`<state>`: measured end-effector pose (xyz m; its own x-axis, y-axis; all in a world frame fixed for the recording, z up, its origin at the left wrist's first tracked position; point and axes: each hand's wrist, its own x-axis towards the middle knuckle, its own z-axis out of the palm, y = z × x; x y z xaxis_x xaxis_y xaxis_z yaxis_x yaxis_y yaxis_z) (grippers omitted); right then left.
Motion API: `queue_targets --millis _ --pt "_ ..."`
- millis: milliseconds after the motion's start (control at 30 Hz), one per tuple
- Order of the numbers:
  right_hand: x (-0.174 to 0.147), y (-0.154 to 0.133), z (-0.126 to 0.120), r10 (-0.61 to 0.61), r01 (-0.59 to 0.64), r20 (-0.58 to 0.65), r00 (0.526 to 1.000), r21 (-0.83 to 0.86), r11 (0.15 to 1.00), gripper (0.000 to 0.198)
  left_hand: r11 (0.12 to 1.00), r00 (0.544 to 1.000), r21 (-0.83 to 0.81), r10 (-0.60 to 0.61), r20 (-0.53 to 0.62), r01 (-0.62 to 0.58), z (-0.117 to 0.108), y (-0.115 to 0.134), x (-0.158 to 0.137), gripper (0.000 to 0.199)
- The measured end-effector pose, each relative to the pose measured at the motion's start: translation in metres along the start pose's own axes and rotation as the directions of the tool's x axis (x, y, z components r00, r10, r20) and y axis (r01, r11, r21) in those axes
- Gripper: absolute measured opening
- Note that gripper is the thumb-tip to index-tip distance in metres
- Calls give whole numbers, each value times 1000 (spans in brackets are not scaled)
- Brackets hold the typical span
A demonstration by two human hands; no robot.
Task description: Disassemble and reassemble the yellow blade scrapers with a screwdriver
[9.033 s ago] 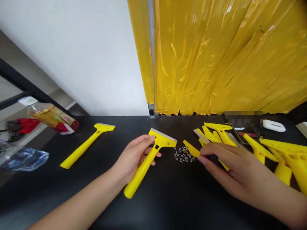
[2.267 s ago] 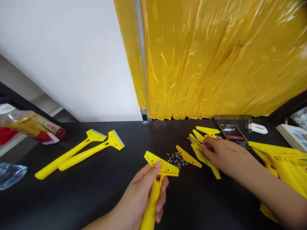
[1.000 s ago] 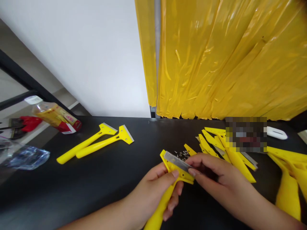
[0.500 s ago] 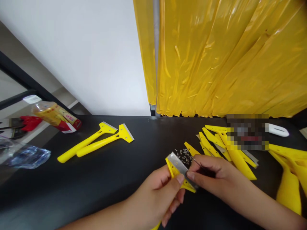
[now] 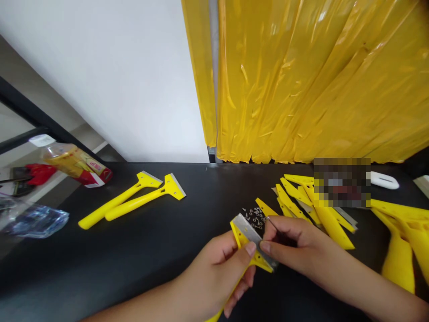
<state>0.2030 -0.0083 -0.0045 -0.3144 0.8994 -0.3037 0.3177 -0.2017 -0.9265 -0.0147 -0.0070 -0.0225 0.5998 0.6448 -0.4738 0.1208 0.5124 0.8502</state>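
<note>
My left hand [image 5: 221, 266] is closed around a yellow scraper [image 5: 258, 260], its thumb pressed on the head. A flat metal blade [image 5: 247, 230] lies over that head, and small holes show in the yellow plastic. At the blade's long edge, my right hand [image 5: 298, 243] has thumb and forefinger pinched together on it. Small loose screws and nuts [image 5: 255, 219] are scattered on the black table just behind the scraper. Close to my right fingertips sits a yellow clamping plate [image 5: 266, 207]. The scraper's handle is mostly hidden beneath my left hand.
Two yellow scrapers with blades [image 5: 144, 199] lie at the left. More yellow plates and blades [image 5: 298, 197] pile up at right, beside yellow scraper handles [image 5: 398, 259]. A drink bottle [image 5: 80, 165], a clear plastic bag [image 5: 43, 221] and a white case [image 5: 385, 180] stand around the edges.
The view has shifted slightly, so the table items sit a little further left. Both hands keep nearly the same hold on the scraper and blade.
</note>
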Motion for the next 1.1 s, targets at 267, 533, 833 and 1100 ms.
queue_targets --millis 267,533,833,1100 --pt "-2 6 1 -36 37 47 998 -33 999 35 999 1000 30 -24 -3 24 -2 2 1 65" --pt "1 21 -33 -300 -47 -336 893 -731 680 26 998 997 -34 -51 -66 49 -6 10 6 62" --pt "21 46 -33 -296 -166 -377 878 -818 551 14 996 996 -45 -74 -51 71 -6 9 6 59" --pt "18 43 -32 -279 -202 -400 873 -817 540 13 996 996 -29 -80 -47 78 -7 8 8 55"
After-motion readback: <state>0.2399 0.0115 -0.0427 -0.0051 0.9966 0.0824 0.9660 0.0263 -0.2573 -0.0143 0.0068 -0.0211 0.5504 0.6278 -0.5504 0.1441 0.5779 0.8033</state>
